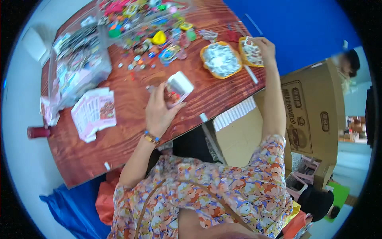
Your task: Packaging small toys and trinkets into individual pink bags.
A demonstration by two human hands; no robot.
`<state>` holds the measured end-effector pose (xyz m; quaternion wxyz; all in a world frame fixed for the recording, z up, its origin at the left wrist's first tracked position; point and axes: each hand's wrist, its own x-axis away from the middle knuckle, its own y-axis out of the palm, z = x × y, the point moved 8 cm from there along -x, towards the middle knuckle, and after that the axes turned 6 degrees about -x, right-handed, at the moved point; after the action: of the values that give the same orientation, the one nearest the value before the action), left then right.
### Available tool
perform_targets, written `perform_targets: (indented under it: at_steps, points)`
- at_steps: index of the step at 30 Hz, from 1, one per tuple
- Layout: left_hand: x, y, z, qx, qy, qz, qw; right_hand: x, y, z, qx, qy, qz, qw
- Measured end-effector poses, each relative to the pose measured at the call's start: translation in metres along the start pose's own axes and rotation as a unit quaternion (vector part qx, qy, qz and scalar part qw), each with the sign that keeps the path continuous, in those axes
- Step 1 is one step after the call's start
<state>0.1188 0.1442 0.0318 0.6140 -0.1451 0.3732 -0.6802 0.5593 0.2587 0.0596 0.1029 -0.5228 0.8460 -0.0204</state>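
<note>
The left hand holds a small clear plastic packet with a white card top just above the reddish-brown wooden table. Its fingers curl around the packet's lower end with the thumb pressed against the near face, so the white end points up and away from the fingertips; the tilt seems to keep the small coloured contents settled at the bottom of the packet. A beaded bracelet sits on that wrist.

The right hand reaches far across to the table's far edge, its fingers bent down over the rim of a shallow orange dish filled with pale patterned pieces. Whether the fingertips pinch a single piece or only rest on the heap, I cannot tell. Just to the left of those fingers lies a second orange dish with silvery-white pieces; the two dishes appear to sit side by side so that each kind stays sorted within one reach.

Beyond the left hand's fingertips spreads a loose scatter of small multicoloured trinkets, too many to count. Left of that hand lies one fanned stack of pink-and-white printed cards, and farther out a clear plastic bag stuffed with more packets. Below the right forearm stands one large brown cardboard box.
</note>
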Motion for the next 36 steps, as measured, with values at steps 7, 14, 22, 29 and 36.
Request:
perform_targets:
  at_steps: [7, 14, 22, 29, 36]
  points:
    - [0.004, -0.017, 0.017, -0.041, 0.072, 0.064, 0.994, 0.175, 0.184, -0.13, 0.079, -0.225, -0.294, 0.926]
    - [0.014, -0.036, 0.011, -0.028, 0.087, 0.118, 0.989, 0.226, 0.243, -0.13, 0.216, -0.357, -0.341, 0.843]
    - [0.016, -0.055, -0.015, 0.036, 0.013, 0.172, 0.984, 0.272, 0.229, -0.153, 0.209, -0.434, -0.151, 0.863]
    - [0.019, -0.052, -0.027, 0.073, -0.02, 0.199, 0.977, 0.276, 0.253, -0.122, 0.087, -0.323, -0.161, 0.929]
    - [0.023, -0.052, -0.043, 0.153, -0.04, 0.165, 0.974, 0.27, 0.265, -0.133, 0.066, -0.365, -0.24, 0.897]
